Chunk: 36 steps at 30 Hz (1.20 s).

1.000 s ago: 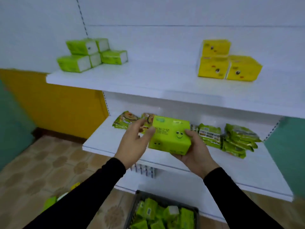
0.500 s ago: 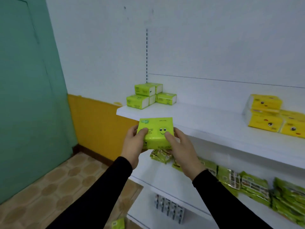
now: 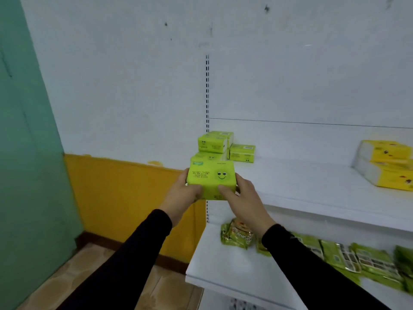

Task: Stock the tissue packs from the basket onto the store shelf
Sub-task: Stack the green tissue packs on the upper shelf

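A lime-green tissue pack (image 3: 211,179) with a printed smiley face is held in the air between two hands, at the left front corner of the white upper shelf (image 3: 312,189). The left hand (image 3: 184,195) has its grip clamped on the pack's left end, thumb across the near face; the right hand (image 3: 242,199) is clamped on the right end in the same way, thumb on the near face and fingers behind. Both arms wear black sleeves (image 3: 125,262).

Just behind the held pack, a small stack of green tissue packs (image 3: 213,144) sits on the upper shelf against the back wall, two levels high, with one more green pack (image 3: 242,153) just beside it to the right. Whether the held pack touches the nearest of them cannot be told. Well apart, at the right end of the same shelf, lie yellow tissue packs (image 3: 386,164), stacked.

On the lower shelf (image 3: 225,269), below and to the right of the hands, green snack packets (image 3: 237,234) lie flat in a row running off to the right. A slotted upright rail (image 3: 207,92) runs up the white wall above the stack. To the left are a yellow wall panel (image 3: 125,198), a green wall (image 3: 26,153) and a tan tiled floor (image 3: 73,278).
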Tool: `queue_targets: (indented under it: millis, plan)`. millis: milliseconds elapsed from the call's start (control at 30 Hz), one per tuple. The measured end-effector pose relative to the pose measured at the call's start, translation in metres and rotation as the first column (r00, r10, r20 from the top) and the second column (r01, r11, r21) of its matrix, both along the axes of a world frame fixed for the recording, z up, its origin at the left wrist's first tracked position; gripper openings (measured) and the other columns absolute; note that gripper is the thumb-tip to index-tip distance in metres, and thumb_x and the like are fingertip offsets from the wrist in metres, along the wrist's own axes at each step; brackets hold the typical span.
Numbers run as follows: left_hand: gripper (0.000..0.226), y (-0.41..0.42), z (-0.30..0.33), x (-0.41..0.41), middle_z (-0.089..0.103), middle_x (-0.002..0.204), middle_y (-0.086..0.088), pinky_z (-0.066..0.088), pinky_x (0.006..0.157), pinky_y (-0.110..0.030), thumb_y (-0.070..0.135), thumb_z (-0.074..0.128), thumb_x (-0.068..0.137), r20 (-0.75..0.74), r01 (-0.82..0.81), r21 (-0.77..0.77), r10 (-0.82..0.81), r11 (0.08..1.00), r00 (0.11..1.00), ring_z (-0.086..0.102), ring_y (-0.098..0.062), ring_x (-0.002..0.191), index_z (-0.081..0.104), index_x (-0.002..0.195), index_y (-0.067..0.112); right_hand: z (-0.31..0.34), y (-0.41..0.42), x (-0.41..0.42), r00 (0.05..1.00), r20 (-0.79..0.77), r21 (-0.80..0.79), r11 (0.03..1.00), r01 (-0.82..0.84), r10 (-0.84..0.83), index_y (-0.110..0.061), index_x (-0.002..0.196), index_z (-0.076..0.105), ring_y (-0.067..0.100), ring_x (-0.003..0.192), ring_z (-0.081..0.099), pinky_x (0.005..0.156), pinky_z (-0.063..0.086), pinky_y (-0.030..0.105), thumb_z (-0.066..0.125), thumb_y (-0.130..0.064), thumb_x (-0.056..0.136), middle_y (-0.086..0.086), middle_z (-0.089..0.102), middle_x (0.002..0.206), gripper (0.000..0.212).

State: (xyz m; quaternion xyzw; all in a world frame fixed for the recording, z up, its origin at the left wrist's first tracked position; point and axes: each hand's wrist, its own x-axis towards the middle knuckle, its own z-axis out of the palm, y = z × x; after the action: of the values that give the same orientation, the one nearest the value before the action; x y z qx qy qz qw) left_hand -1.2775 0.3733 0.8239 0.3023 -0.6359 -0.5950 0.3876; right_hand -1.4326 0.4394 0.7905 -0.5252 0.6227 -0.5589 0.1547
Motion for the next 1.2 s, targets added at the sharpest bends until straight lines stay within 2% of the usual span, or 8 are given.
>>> queue_targets:
  millis: [133, 233, 333, 500, 667, 767, 967, 1200]
  plan:
    - [0.042, -0.049, 0.005, -0.019, 0.067, 0.105, 0.003, 0.052, 0.089, -0.038, 0.001, 0.048, 0.09, 0.06, -0.024, -0.065, 0.028, 0.998, 0.998, 0.062, -0.016, 0.095, 0.052, 0.126, 0.023, 0.012, -0.036, -0.013, 1.0, -0.014, -0.036, 0.999, 0.015, -0.015, -0.035, 0.115, 0.06, 0.0, 0.108, 0.057, 0.079, 0.045, 0.012, 0.061, -0.037, 0.093, -0.01, 0.064, 0.116, 0.023]
    - [0.039, -0.083, 0.011, -0.035, 0.065, 0.109, 0.003, 0.052, 0.082, -0.029, 0.003, 0.049, 0.092, 0.063, -0.038, -0.103, 0.045, 0.994, 0.997, 0.062, -0.013, 0.098, 0.05, 0.127, 0.02, 0.019, -0.063, -0.026, 1.0, 0.008, -0.06, 0.998, -0.008, 0.009, -0.033, 0.117, 0.056, -0.018, 0.094, 0.056, 0.07, 0.042, 0.002, 0.059, -0.025, 0.097, -0.023, 0.063, 0.109, 0.022]
    - [0.038, -0.113, 0.02, -0.05, 0.064, 0.108, 0.003, 0.05, 0.078, -0.027, 0.004, 0.049, 0.091, 0.068, -0.052, -0.107, 0.059, 0.993, 0.996, 0.061, -0.013, 0.097, 0.052, 0.124, 0.022, 0.026, -0.094, -0.039, 1.0, 0.022, -0.059, 0.998, 0.005, -0.004, -0.035, 0.119, 0.055, -0.018, 0.096, 0.055, 0.074, 0.043, 0.004, 0.059, -0.027, 0.096, -0.025, 0.062, 0.11, 0.025]
    - [0.041, -0.161, 0.022, -0.071, 0.063, 0.118, -0.003, 0.05, 0.096, -0.041, 0.005, 0.048, 0.09, 0.075, -0.045, -0.068, 0.05, 0.997, 0.996, 0.059, -0.023, 0.108, 0.052, 0.127, 0.02, 0.035, -0.136, -0.053, 0.999, -0.007, -0.032, 0.999, 0.044, -0.044, -0.027, 0.12, 0.059, -0.006, 0.102, 0.059, 0.085, 0.047, 0.019, 0.059, -0.032, 0.096, -0.022, 0.065, 0.111, 0.025]
    - [0.039, -0.199, 0.023, -0.085, 0.06, 0.102, 0.005, 0.046, 0.069, -0.025, 0.005, 0.044, 0.091, 0.056, -0.016, -0.043, 0.018, 0.999, 0.998, 0.055, -0.01, 0.087, 0.05, 0.125, 0.023, 0.035, -0.169, -0.062, 0.992, -0.042, 0.018, 0.993, 0.116, -0.115, -0.026, 0.122, 0.059, 0.006, 0.107, 0.061, 0.096, 0.049, 0.034, 0.059, -0.037, 0.095, -0.013, 0.067, 0.114, 0.03]
    - [0.042, -0.22, 0.019, -0.091, 0.059, 0.103, 0.004, 0.045, 0.07, -0.026, 0.007, 0.044, 0.091, 0.096, 0.028, -0.03, -0.025, 0.999, 0.995, 0.054, -0.012, 0.089, 0.048, 0.13, 0.022, 0.031, -0.183, -0.061, 0.987, -0.028, 0.041, 0.987, 0.158, -0.157, -0.028, 0.125, 0.057, 0.007, 0.108, 0.061, 0.098, 0.049, 0.036, 0.059, -0.039, 0.094, -0.014, 0.066, 0.117, 0.033]
    - [0.039, -0.245, 0.01, -0.096, 0.058, 0.098, 0.005, 0.045, 0.064, -0.024, 0.008, 0.042, 0.094, 0.123, 0.128, -0.002, -0.127, 0.992, 0.984, 0.056, -0.01, 0.084, 0.045, 0.128, 0.025, 0.024, -0.198, -0.055, 0.975, 0.016, 0.095, 0.971, 0.218, -0.22, -0.031, 0.131, 0.054, 0.0, 0.106, 0.062, 0.088, 0.05, 0.021, 0.058, -0.037, 0.096, -0.018, 0.065, 0.119, 0.036]
    - [0.042, -0.259, 0.001, -0.108, 0.059, 0.102, 0.0, 0.051, 0.079, -0.036, 0.01, 0.042, 0.095, 0.123, 0.166, 0.003, -0.165, 0.986, 0.979, 0.058, -0.02, 0.089, 0.041, 0.134, 0.025, 0.026, -0.203, -0.052, 0.966, 0.035, 0.123, 0.96, 0.251, -0.257, -0.037, 0.131, 0.05, -0.008, 0.101, 0.06, 0.071, 0.044, 0.002, 0.058, -0.034, 0.097, -0.027, 0.062, 0.115, 0.035]
